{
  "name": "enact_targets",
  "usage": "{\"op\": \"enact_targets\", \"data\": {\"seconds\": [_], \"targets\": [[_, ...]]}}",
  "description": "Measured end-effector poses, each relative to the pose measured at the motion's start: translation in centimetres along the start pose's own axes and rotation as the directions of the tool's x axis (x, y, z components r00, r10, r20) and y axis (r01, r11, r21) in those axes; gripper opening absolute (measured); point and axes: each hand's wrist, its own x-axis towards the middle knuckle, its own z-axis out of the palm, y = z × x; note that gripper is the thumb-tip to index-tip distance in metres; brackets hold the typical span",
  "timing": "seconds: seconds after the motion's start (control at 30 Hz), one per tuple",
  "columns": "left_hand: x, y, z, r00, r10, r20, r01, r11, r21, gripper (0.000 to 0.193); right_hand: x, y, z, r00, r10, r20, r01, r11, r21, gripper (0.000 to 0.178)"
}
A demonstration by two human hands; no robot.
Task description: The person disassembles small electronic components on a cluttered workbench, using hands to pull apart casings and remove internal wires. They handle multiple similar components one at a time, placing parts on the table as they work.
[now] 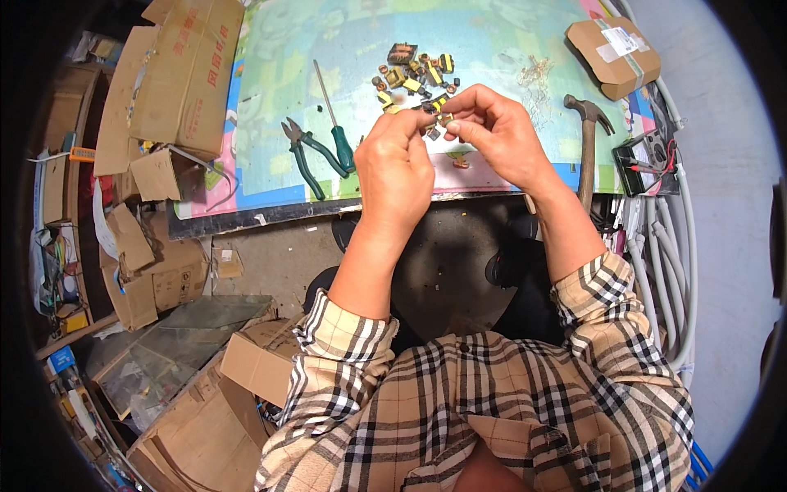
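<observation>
My left hand (397, 168) and my right hand (502, 141) meet over the near part of the table, both with fingers pinched. Between their fingertips is a small brass-coloured and dark part (443, 120), perhaps a piece of a small transformer; fingers cover much of it. Just beyond lies a pile of small yellow-and-black transformers (434, 74) and copper coils. A larger copper-wound coil (402, 54) sits at the pile's far edge. Nearer me, below the fingers, rests a small reddish copper piece (461, 163).
Left of my hands lie green-handled cutting pliers (305, 156) and a screwdriver (334, 123). To the right are a hammer (588, 139), a multimeter (645, 160), thin wire scraps (535, 78) and a flat cardboard box (616, 70). A large carton (182, 78) stands at the table's left edge.
</observation>
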Motion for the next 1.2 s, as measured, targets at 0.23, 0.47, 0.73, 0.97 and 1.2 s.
{"op": "enact_targets", "data": {"seconds": [0.23,0.47,0.73,0.97,1.2], "targets": [[-0.1,1.0,-0.3,0.996,0.085,0.04,-0.09,0.982,0.166,0.009,0.2,0.0,-0.3,0.998,-0.056,-0.007,0.054,0.989,-0.137,0.015],[-0.2,0.3,0.3,1.0,0.008,0.02,-0.01,0.996,0.089,0.008,0.3,0.5,-0.2,0.999,-0.016,0.041,0.015,1.0,0.015,0.016],[0.1,0.9,0.3,0.936,-0.334,0.111,0.348,0.831,-0.434,0.012,-0.2,-0.6,0.8,1.0,0.009,0.019,-0.011,0.997,0.076,0.015],[0.5,0.3,-0.9,0.894,-0.422,0.151,0.432,0.723,-0.538,0.015,0.2,-0.5,-0.4,0.988,-0.101,-0.112,0.09,0.991,-0.1,0.017],[0.1,1.0,0.3,0.875,-0.447,0.185,0.473,0.712,-0.519,0.015,-0.1,-0.5,1.5,0.994,0.012,-0.107,-0.028,0.988,-0.151,0.015]]}}
